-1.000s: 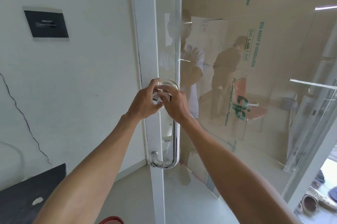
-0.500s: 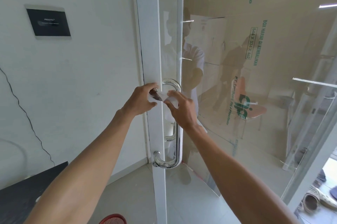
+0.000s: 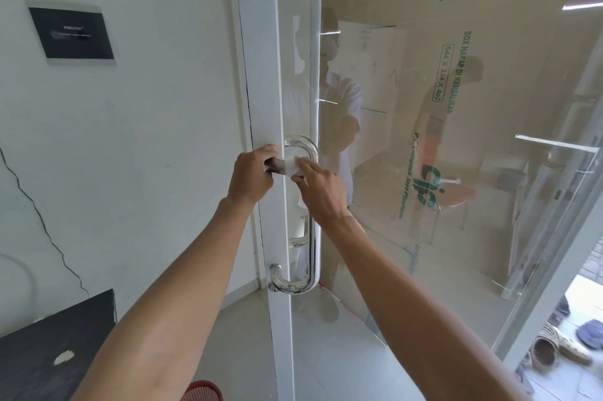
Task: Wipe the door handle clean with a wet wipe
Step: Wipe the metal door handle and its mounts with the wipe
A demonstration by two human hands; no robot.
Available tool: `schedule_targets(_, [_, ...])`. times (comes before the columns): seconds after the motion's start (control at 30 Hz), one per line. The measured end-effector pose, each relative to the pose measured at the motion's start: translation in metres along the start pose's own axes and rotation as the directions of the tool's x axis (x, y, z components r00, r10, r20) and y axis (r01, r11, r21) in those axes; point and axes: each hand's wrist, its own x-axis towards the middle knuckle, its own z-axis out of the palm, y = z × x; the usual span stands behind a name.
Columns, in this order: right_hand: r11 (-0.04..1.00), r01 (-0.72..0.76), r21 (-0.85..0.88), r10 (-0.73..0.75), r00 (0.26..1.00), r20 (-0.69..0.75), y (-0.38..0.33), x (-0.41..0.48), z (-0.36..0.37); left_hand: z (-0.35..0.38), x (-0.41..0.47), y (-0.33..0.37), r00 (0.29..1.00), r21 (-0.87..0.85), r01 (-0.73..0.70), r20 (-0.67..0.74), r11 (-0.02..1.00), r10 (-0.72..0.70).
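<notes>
A chrome D-shaped door handle (image 3: 311, 250) runs down the edge of a glass door, fixed at top and bottom to the white door frame (image 3: 261, 74). A small white wet wipe (image 3: 293, 166) is stretched between my two hands just below the handle's upper bend. My left hand (image 3: 253, 173) pinches the wipe's left end in front of the frame. My right hand (image 3: 321, 188) holds its right end, fingers lying over the handle's bar. Part of the wipe is hidden by my fingers.
The glass door (image 3: 456, 139) reflects people and shows cardboard with green print behind it. A black plaque (image 3: 71, 32) hangs on the white wall at left. A black surface (image 3: 49, 351) lies low left, a red mesh object (image 3: 204, 391) at the bottom edge, shoes (image 3: 554, 348) low right.
Both hands have come down slightly from the handle's top curve and moved apart, spreading the wipe between them. The camera has shifted a little closer.
</notes>
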Motion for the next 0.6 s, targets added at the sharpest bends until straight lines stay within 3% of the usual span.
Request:
schedule_targets(0.1, [0.989, -0.142, 0.024, 0.143, 0.99, -0.006, 0.01, -0.014, -0.003, 0.002, 0.0, 0.0, 0.999, 0.002, 0.022, -0.025, 1.0, -0.022])
schedule_targets(0.2, [0.978, -0.2, -0.056, 0.202, 0.979, 0.026, 0.012, -0.014, -0.003, 0.002, 0.001, 0.002, 0.999, 0.014, 0.042, -0.014, 0.999, -0.042])
schedule_targets(0.43, [0.989, -0.087, -0.123, 0.103, 0.986, 0.131, 0.0, 0.002, -0.004, -0.002, 0.003, 0.01, 0.998, 0.09, 0.058, 0.031, 0.994, -0.061])
schedule_targets(0.6, [0.998, 0.068, -0.019, -0.06, 0.961, 0.271, 0.013, -0.01, -0.014, -0.001, 0.003, 0.009, 0.997, 0.088, 0.065, 0.032, 0.994, -0.068])
